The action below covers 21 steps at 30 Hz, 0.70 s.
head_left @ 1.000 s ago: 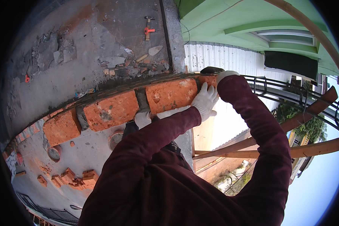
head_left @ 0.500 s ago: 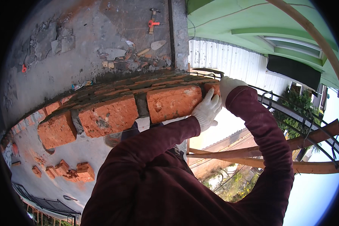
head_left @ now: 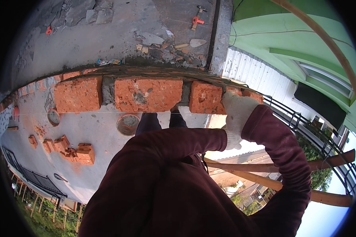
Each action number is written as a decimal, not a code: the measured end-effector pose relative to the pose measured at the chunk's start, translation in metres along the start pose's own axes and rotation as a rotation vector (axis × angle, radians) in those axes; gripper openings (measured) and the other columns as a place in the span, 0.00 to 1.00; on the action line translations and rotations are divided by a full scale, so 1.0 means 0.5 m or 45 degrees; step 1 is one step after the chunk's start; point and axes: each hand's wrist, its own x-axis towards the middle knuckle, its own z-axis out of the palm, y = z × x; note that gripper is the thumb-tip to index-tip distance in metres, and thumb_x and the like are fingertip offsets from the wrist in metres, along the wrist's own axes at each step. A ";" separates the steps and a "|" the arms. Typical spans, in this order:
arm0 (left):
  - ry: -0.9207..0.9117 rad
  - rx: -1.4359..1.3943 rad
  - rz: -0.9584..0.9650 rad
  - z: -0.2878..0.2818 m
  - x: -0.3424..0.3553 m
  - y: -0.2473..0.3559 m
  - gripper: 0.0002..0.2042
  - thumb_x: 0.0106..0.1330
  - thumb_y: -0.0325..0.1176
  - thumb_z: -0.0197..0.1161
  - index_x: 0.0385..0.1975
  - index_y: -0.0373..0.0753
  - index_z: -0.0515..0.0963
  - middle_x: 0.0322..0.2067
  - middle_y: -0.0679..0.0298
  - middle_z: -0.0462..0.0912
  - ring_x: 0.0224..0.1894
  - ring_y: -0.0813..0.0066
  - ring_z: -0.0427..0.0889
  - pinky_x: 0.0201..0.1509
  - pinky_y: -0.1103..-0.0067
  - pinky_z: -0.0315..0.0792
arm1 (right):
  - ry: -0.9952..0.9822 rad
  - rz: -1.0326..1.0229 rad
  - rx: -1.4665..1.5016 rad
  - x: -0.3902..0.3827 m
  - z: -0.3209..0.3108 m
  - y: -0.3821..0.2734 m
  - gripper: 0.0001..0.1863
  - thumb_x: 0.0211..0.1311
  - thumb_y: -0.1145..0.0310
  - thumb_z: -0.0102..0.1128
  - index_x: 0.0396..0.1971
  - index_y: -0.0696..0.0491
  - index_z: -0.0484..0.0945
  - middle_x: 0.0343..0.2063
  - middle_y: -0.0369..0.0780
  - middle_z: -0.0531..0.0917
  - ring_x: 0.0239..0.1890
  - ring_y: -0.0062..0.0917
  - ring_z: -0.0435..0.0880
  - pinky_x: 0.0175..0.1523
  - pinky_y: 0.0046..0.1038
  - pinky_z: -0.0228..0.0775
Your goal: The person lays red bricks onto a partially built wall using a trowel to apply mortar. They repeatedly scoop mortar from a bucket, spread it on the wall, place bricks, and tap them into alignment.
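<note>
A row of orange bricks (head_left: 148, 94) tops the wall in front of me, with grey mortar (head_left: 108, 91) in the gaps. My right hand (head_left: 238, 108), in a white knitted glove, is curled against the row's right end, between a brick (head_left: 206, 97) and a smaller end piece (head_left: 253, 96). What its fingers close on is hidden. My left hand (head_left: 233, 139), gloved too, hangs just below the right one, by the wall's near side. The right hand and sleeve cover part of it, and its fingers barely show.
A thin string (head_left: 79, 113) runs along the bricks' near edge. Below stand round orange-rimmed tubs (head_left: 128, 125) and a pile of loose bricks (head_left: 85, 154). Beyond the wall lie a trowel (head_left: 197, 42), a hammer (head_left: 199, 17) and rubble. Wooden poles (head_left: 320, 164) and black railing (head_left: 296, 118) are at right.
My view has shifted right along the wall. The left hand has left the brick face and dropped below the right hand. The right hand has come down onto the row's end; a dark tool-like shape beside it no longer shows clearly.
</note>
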 end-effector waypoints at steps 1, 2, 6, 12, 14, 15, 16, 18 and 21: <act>-0.087 -0.052 0.030 -0.013 -0.030 0.004 0.32 0.69 0.57 0.58 0.61 0.33 0.74 0.59 0.46 0.78 0.64 0.51 0.75 0.68 0.60 0.67 | 0.117 -0.067 -0.017 0.000 -0.023 -0.020 0.18 0.54 0.72 0.59 0.44 0.66 0.75 0.34 0.55 0.86 0.36 0.46 0.90 0.41 0.38 0.82; -0.180 -0.122 0.065 -0.030 -0.064 0.007 0.32 0.69 0.56 0.58 0.60 0.32 0.75 0.58 0.46 0.79 0.63 0.51 0.77 0.67 0.61 0.69 | 0.225 -0.128 -0.030 -0.004 -0.042 -0.037 0.18 0.55 0.72 0.59 0.44 0.66 0.74 0.33 0.55 0.86 0.35 0.46 0.90 0.40 0.38 0.82; -0.489 -0.548 -0.019 -0.007 -0.204 -0.017 0.27 0.69 0.58 0.56 0.42 0.37 0.86 0.38 0.47 0.87 0.46 0.45 0.85 0.49 0.54 0.75 | 0.567 -0.198 -0.063 0.015 -0.055 -0.075 0.18 0.59 0.74 0.59 0.49 0.60 0.69 0.34 0.54 0.84 0.34 0.51 0.86 0.38 0.45 0.79; -0.187 -0.480 -0.683 0.154 -0.417 -0.132 0.28 0.68 0.59 0.52 0.46 0.40 0.86 0.43 0.47 0.87 0.47 0.47 0.86 0.53 0.56 0.75 | 0.587 -0.228 -0.294 0.008 -0.008 -0.023 0.15 0.58 0.74 0.58 0.46 0.56 0.73 0.32 0.54 0.84 0.39 0.53 0.84 0.44 0.50 0.76; 0.027 -0.467 -0.986 0.199 -0.561 -0.137 0.28 0.68 0.60 0.52 0.49 0.43 0.86 0.46 0.48 0.87 0.50 0.48 0.85 0.55 0.57 0.75 | 0.586 -0.079 -0.271 -0.072 -0.022 -0.012 0.15 0.57 0.76 0.58 0.46 0.55 0.74 0.32 0.54 0.83 0.39 0.53 0.84 0.42 0.50 0.75; -0.005 -0.490 -1.267 0.256 -0.625 -0.147 0.28 0.68 0.61 0.52 0.50 0.44 0.86 0.48 0.50 0.87 0.52 0.50 0.85 0.58 0.59 0.75 | 0.662 -0.137 -0.208 -0.129 -0.019 0.004 0.18 0.58 0.77 0.57 0.51 0.56 0.74 0.34 0.55 0.83 0.40 0.53 0.83 0.42 0.50 0.74; 0.133 -0.569 -1.462 0.271 -0.698 -0.115 0.29 0.68 0.62 0.53 0.49 0.43 0.86 0.50 0.50 0.86 0.55 0.50 0.84 0.60 0.61 0.75 | 0.715 -0.082 -0.059 -0.185 -0.014 -0.029 0.23 0.58 0.78 0.55 0.56 0.58 0.73 0.37 0.56 0.83 0.41 0.54 0.82 0.44 0.47 0.75; 0.246 -0.724 -1.824 0.378 -0.830 -0.085 0.34 0.70 0.65 0.51 0.55 0.39 0.83 0.55 0.50 0.84 0.61 0.50 0.80 0.65 0.62 0.72 | 0.884 -0.246 0.365 -0.244 0.050 -0.034 0.26 0.55 0.80 0.56 0.58 0.61 0.72 0.36 0.54 0.81 0.40 0.54 0.83 0.48 0.38 0.77; 0.448 -0.918 -2.135 0.560 -0.959 -0.023 0.35 0.71 0.63 0.51 0.61 0.35 0.79 0.61 0.45 0.80 0.66 0.48 0.77 0.69 0.60 0.69 | 0.847 -0.293 0.292 -0.239 0.139 -0.159 0.21 0.55 0.77 0.62 0.51 0.60 0.73 0.36 0.48 0.83 0.39 0.42 0.86 0.47 0.35 0.77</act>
